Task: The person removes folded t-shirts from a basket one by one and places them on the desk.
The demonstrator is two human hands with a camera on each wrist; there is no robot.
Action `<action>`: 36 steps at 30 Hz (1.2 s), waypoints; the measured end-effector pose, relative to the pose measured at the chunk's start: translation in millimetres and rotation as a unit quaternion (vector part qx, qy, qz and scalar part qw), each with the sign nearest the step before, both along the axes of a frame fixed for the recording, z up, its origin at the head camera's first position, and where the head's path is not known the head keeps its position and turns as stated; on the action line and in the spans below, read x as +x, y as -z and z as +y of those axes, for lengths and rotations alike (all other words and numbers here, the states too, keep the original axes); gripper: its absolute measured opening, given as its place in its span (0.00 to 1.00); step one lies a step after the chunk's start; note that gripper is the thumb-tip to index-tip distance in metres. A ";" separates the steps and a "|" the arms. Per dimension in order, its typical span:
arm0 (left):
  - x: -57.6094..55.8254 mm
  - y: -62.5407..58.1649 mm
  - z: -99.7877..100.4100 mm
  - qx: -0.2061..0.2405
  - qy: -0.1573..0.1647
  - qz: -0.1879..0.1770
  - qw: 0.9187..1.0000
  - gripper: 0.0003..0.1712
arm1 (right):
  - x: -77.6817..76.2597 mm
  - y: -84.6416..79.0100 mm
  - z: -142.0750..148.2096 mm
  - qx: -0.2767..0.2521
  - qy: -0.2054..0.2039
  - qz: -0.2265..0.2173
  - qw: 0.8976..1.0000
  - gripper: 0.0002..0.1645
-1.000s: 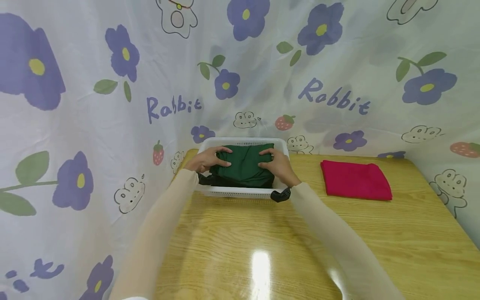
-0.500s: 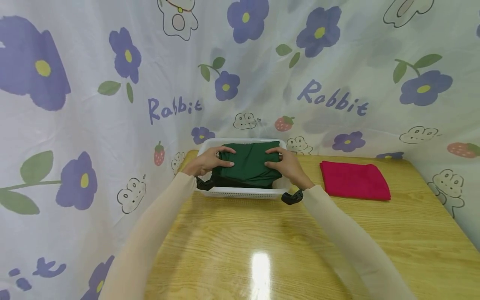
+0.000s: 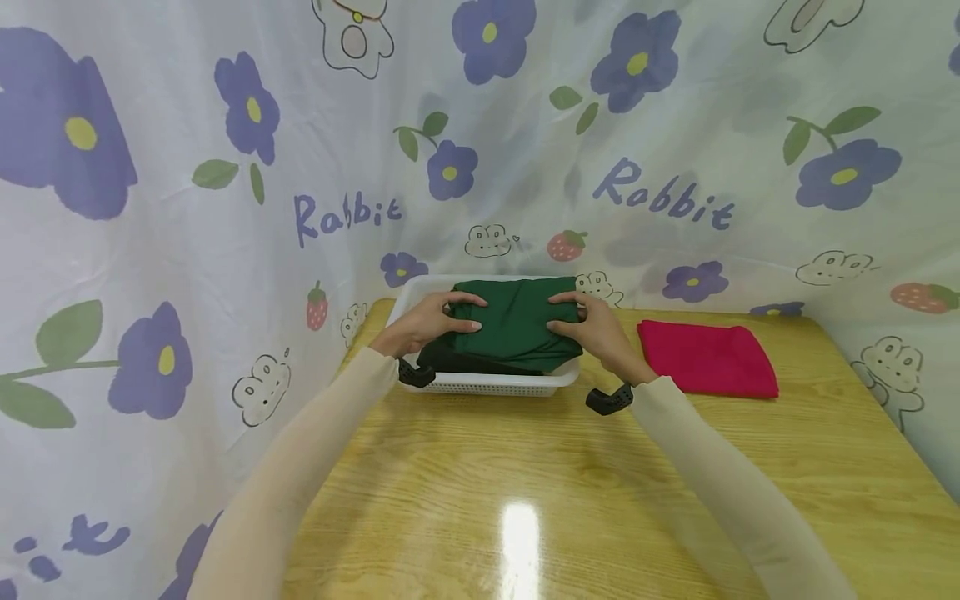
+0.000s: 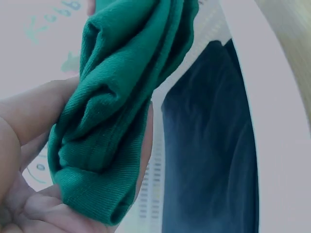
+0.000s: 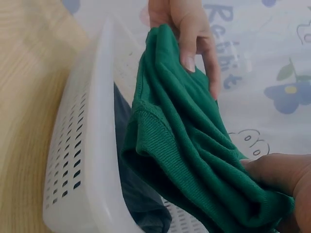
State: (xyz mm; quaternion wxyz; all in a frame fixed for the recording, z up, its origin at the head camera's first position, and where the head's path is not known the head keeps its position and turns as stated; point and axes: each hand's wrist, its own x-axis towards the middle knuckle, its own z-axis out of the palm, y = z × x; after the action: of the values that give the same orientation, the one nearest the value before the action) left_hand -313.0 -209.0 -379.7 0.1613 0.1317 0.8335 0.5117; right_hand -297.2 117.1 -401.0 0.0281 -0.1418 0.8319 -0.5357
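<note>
A folded green garment (image 3: 517,321) with ribbed edges is held up over a white plastic basket (image 3: 480,385). My left hand (image 3: 431,322) grips its left end, thumb on the near face; the left wrist view shows the fingers reaching behind the folded layers. At the other end my right hand (image 3: 596,331) pinches the cloth between thumb and fingers. Beneath it, a dark folded cloth (image 4: 209,141) lies inside the basket, apart from the green garment in the left wrist view.
A folded red cloth (image 3: 708,358) lies on the wooden table (image 3: 465,475) right of the basket. A patterned curtain (image 3: 517,117) hangs close behind the basket and along the left side.
Both hands have raised the green garment out of the basket and shifted it to the right. More of the dark cloth's surroundings show at the basket's left. The red cloth stays put.
</note>
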 end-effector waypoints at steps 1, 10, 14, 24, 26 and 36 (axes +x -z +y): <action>1.1 -0.3 2.0 0.000 0.002 0.005 1.000 0.24 | 1.7 -0.6 2.1 -0.004 0.000 0.000 1.000 0.25; 11.8 -2.8 23.3 0.023 0.013 0.021 0.999 0.24 | 15.7 -7.7 26.4 0.000 -0.004 -0.003 1.000 0.28; 16.5 -5.7 34.4 0.018 0.017 0.031 0.999 0.24 | 21.4 -11.1 38.1 0.010 0.001 0.004 1.000 0.28; 24.9 -8.4 60.4 0.030 0.026 0.021 0.999 0.24 | 33.3 -10.8 65.3 0.047 0.015 0.033 0.998 0.28; 25.6 -7.2 65.7 0.033 0.034 0.020 0.999 0.25 | 36.3 -9.9 71.0 0.043 0.020 0.028 0.999 0.28; 29.4 -0.2 93.2 0.057 0.054 0.017 0.997 0.25 | 50.5 -6.4 99.4 0.036 0.034 0.015 0.999 0.30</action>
State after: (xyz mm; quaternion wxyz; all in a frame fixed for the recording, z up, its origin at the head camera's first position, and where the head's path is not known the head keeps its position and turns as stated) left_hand -283.5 -115.7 -379.5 0.1666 0.1938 0.7972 0.5470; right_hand -246.6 216.5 -394.5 0.0026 -0.1200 0.8551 -0.5043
